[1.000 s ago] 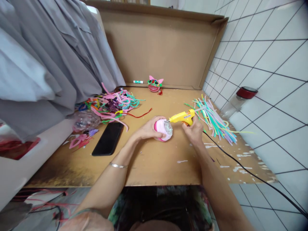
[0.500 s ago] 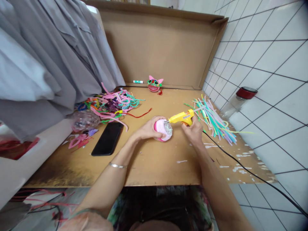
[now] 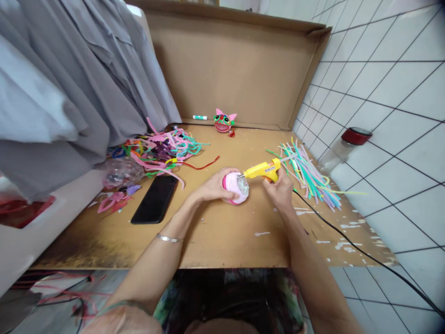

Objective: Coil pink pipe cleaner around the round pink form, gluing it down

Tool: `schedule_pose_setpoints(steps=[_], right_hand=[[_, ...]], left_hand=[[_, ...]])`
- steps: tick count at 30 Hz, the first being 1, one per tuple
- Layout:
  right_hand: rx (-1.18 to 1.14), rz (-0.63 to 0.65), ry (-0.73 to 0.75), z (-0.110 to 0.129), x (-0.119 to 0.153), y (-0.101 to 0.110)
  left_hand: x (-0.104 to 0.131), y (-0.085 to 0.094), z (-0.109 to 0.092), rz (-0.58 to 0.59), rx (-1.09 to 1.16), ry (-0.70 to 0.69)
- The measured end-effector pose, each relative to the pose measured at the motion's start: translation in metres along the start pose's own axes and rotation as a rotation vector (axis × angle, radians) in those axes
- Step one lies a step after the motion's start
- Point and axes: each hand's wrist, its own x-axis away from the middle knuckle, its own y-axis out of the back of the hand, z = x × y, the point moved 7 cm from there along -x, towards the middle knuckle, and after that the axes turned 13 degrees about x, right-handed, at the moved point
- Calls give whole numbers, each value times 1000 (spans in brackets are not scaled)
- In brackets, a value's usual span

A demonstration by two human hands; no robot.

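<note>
My left hand (image 3: 217, 184) is closed around a small rounded piece wrapped in pink pipe cleaner (image 3: 233, 186), whose clear, see-through end faces right. In my right hand (image 3: 281, 188) is a yellow glue gun (image 3: 262, 170), gripped by its handle. Its metal nozzle points left and meets the upper edge of the piece, where the pink coils border the clear part. A glue stick juts from the back of the gun, and a black cord (image 3: 333, 226) trails off to the lower right.
Left of my hands lie a black phone (image 3: 155, 199) and a tangle of colourful pipe cleaners (image 3: 167, 146). Straight pipe cleaners (image 3: 309, 174) and a red-lidded jar (image 3: 344, 148) are at right. A pink-eared animal head (image 3: 224, 121) and a marker (image 3: 200, 117) sit before the cardboard wall (image 3: 236, 69).
Almost nothing differs. Both hands keep their hold, with the nozzle at the same spot on the pink piece; the view has shifted very slightly.
</note>
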Motion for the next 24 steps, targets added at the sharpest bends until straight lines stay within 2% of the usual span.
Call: schedule_pose_setpoints(steps=[7,18,24], right_hand=[[18,-3,-45,-3,-1,1],[9,-16,6,1,-1,2],[11,-23,-18,-1,-1,1]], left_hand=[[0,-1,-1,-1,4,11],[-1,0,3,24,-41,-17],[-1,1,2,16,-62,-7]])
